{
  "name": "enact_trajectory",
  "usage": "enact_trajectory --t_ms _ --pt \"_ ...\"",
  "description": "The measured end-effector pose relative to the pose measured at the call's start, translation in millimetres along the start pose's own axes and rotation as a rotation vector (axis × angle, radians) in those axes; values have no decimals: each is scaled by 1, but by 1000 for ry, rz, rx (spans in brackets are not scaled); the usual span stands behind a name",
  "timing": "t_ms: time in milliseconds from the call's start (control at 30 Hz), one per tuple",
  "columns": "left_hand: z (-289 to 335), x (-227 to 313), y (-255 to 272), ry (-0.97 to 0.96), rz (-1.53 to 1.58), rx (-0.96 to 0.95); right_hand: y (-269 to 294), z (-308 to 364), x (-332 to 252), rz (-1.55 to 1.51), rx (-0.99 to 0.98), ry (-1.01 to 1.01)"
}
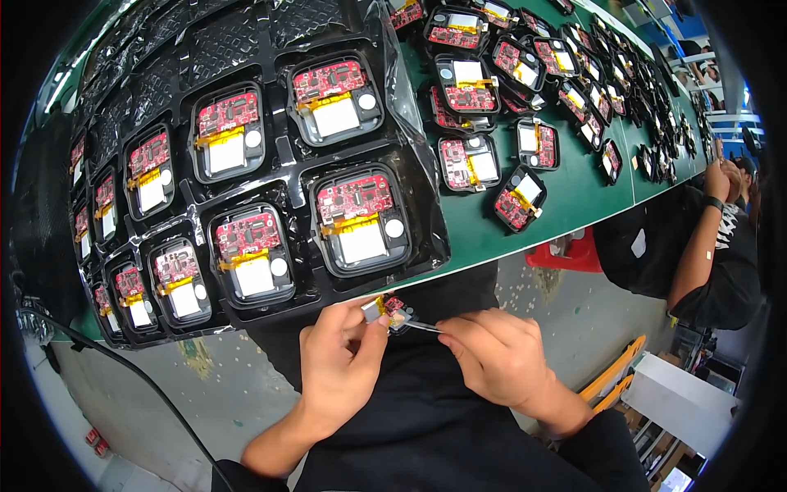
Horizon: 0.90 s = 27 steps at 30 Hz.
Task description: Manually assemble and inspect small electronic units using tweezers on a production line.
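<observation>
Just past the table's front edge, my left hand [344, 361] pinches a small red circuit board [395, 305] between thumb and fingertips. A silvery battery [373, 310] and yellow tape show at its left side; whether a black case is around it is hard to see. My right hand [500, 357] is closed on a slim silvery metal tool [422, 326], perhaps tweezers. The tool points left, its tip at the board's lower right. Close above my hands lies a black tray [295, 307], its pockets holding open black cases [361, 220] with red boards, white batteries and yellow tape.
Many similar open devices [469, 162] lie loose and heaped on the green table [467, 238] to the right. A black cable [156, 394] runs down the left side. Another person [697, 246] sits at the right near a red stool [566, 252].
</observation>
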<state>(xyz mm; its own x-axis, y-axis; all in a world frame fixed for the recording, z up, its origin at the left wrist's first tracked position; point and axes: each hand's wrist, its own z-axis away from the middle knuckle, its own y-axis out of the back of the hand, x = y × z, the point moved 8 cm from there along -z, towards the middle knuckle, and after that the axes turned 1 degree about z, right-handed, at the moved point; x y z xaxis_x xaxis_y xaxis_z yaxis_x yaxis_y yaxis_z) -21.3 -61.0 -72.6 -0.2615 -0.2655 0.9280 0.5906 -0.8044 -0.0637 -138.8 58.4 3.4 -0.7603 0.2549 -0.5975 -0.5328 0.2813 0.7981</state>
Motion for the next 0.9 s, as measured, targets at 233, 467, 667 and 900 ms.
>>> enact_trajectory --t_ms 233,467,667,900 --pt "-1 3 2 -27 -7 71 8 2 -9 186 106 3" --pt "-1 6 6 -70 17 133 5 2 -7 188 94 5" --pt "0 12 2 -71 9 60 5 -5 6 -30 22 -90" --pt "-2 15 1 -55 -12 -77 0 -14 13 -94 -78 -101"
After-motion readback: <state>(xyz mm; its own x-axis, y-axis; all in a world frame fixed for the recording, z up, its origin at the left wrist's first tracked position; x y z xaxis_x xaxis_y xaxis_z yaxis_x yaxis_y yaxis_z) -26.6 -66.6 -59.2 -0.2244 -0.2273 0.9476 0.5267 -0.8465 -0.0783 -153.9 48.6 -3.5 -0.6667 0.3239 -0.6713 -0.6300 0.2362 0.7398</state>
